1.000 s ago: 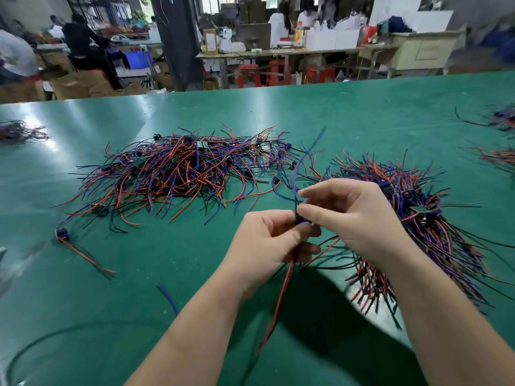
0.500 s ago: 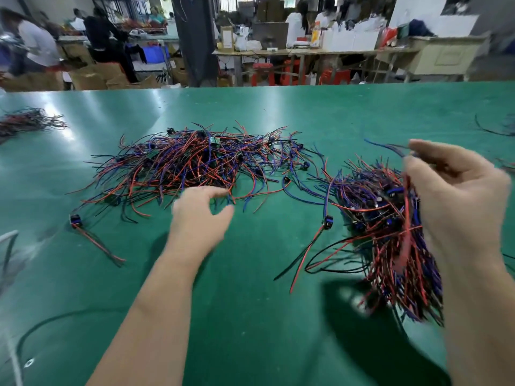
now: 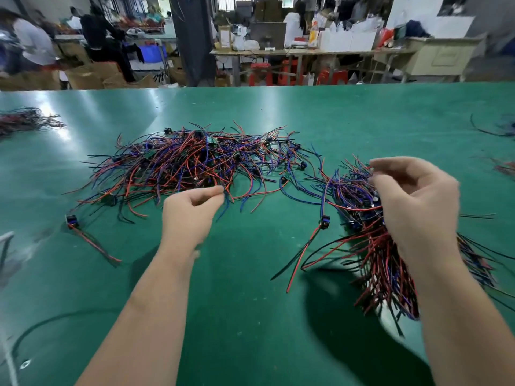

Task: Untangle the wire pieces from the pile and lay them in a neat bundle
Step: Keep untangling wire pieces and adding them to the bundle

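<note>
A tangled pile of red, blue and black wire pieces (image 3: 181, 162) with small connectors lies on the green table (image 3: 250, 316), left of centre. My left hand (image 3: 192, 215) is at the pile's near edge, its thumb and forefinger pinching a blue wire end. On the right lies the straighter bundle of wire pieces (image 3: 384, 263), its ends pointing toward me. My right hand (image 3: 412, 201) hovers over the bundle's far end with curled fingers, thumb and forefinger closing on wires there. One loose wire piece with a connector (image 3: 324, 220) lies between pile and bundle.
Another loose wire piece (image 3: 72, 220) lies left of the pile. More wire heaps sit at the far left (image 3: 22, 121) and far right (image 3: 504, 168). A black cable (image 3: 41, 324) curves at lower left. Behind the table's far edge are people and benches.
Both hands held one wire piece together in front of me. My right hand then carried it right and came down onto the bundle. My left hand reached to the pile and pinched a wire.
</note>
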`<action>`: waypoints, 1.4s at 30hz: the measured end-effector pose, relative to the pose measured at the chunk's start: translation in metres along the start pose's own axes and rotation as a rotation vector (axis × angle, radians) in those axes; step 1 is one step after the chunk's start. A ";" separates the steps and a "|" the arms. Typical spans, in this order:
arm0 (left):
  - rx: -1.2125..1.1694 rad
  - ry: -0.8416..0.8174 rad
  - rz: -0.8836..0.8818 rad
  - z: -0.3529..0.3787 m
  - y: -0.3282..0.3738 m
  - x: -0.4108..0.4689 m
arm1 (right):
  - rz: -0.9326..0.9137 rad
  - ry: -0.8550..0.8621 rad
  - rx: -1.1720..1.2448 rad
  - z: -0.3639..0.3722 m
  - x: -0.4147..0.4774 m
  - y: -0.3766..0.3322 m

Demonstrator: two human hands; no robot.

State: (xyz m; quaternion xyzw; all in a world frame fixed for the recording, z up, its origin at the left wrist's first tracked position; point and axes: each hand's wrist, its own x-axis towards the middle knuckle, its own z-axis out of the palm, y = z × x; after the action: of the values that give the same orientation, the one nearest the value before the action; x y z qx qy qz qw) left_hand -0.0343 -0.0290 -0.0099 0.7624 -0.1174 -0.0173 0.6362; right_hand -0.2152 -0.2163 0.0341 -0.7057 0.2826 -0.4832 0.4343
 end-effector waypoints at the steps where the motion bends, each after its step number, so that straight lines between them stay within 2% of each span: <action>1: -0.184 -0.029 -0.035 0.002 0.009 -0.004 | 0.049 -0.078 0.113 0.003 -0.003 -0.004; 4: -0.549 -0.154 0.016 0.007 0.035 -0.021 | 0.309 -0.391 0.416 0.015 -0.015 -0.013; 6: -0.620 -0.325 0.155 0.010 0.049 -0.039 | 0.483 -0.551 0.556 0.023 -0.021 -0.017; 8: -0.556 -0.579 0.237 0.015 0.055 -0.057 | 0.574 -0.615 0.663 0.028 -0.023 -0.018; 10: -0.439 -0.832 0.221 0.024 0.052 -0.069 | 0.583 -0.602 0.755 0.029 -0.022 -0.019; 13: -0.200 -0.992 0.172 0.032 0.043 -0.075 | 0.531 -0.580 0.792 0.023 -0.019 -0.018; 16: -0.148 -1.087 0.125 0.030 0.040 -0.072 | 0.514 -0.577 0.799 0.017 -0.017 -0.015; 18: -0.172 -1.028 0.092 0.030 0.038 -0.068 | 0.511 -0.587 0.806 0.017 -0.018 -0.015; 20: -0.228 -0.871 0.047 0.032 0.037 -0.061 | 0.507 -0.612 0.795 0.018 -0.018 -0.015; 22: -0.375 -0.751 -0.078 0.035 0.039 -0.055 | 0.501 -0.656 0.767 0.018 -0.020 -0.016; 24: -0.577 -0.701 -0.218 0.037 0.043 -0.054 | 0.496 -0.713 0.749 0.020 -0.023 -0.017; 26: -0.752 -0.659 -0.255 0.036 0.044 -0.054 | 0.490 -0.782 0.728 0.022 -0.027 -0.017; 32: -0.812 -0.494 -0.129 0.035 0.041 -0.053 | 0.548 -0.920 0.537 0.026 -0.034 -0.014; 34: -0.763 -0.455 -0.119 0.035 0.039 -0.052 | 0.569 -0.887 0.479 0.027 -0.033 -0.013; 37: -0.646 -0.413 -0.063 0.035 0.038 -0.051 | 0.572 -0.725 0.479 0.030 -0.030 -0.011; 39: -0.575 -0.431 0.022 0.035 0.037 -0.053 | 0.587 -0.645 0.510 0.030 -0.027 -0.011; 42: -0.477 -0.502 0.161 0.036 0.036 -0.057 | 0.607 -0.638 0.545 0.030 -0.027 -0.011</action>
State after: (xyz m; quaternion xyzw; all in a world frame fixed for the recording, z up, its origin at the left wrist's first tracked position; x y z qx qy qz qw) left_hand -0.1017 -0.0585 0.0111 0.5525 -0.3225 -0.1808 0.7470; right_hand -0.1972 -0.1787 0.0276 -0.5654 0.1919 -0.1523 0.7875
